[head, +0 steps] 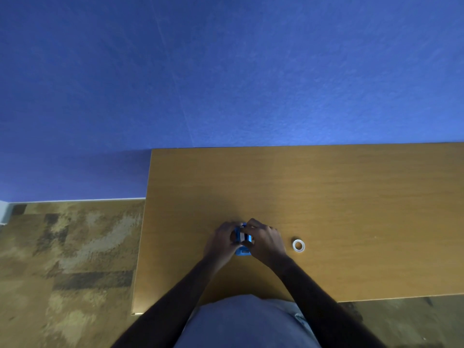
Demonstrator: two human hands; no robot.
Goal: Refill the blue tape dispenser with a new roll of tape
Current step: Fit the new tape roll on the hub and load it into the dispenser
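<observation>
The blue tape dispenser (242,251) sits on the wooden table (351,197), near its left part. My left hand (222,241) grips the dispenser's left side and my right hand (265,241) grips its right side. A white band, seemingly a tape roll (243,236), shows between my fingers in the dispenser's middle. My fingers hide most of the dispenser's body. A small white tape roll (298,245) lies flat on the table just right of my right hand, untouched.
The table's left edge (140,247) runs close to my left hand, with patterned carpet (70,259) beyond it. A blue wall (226,71) stands behind the table's far edge. My torso presses near the table's front edge.
</observation>
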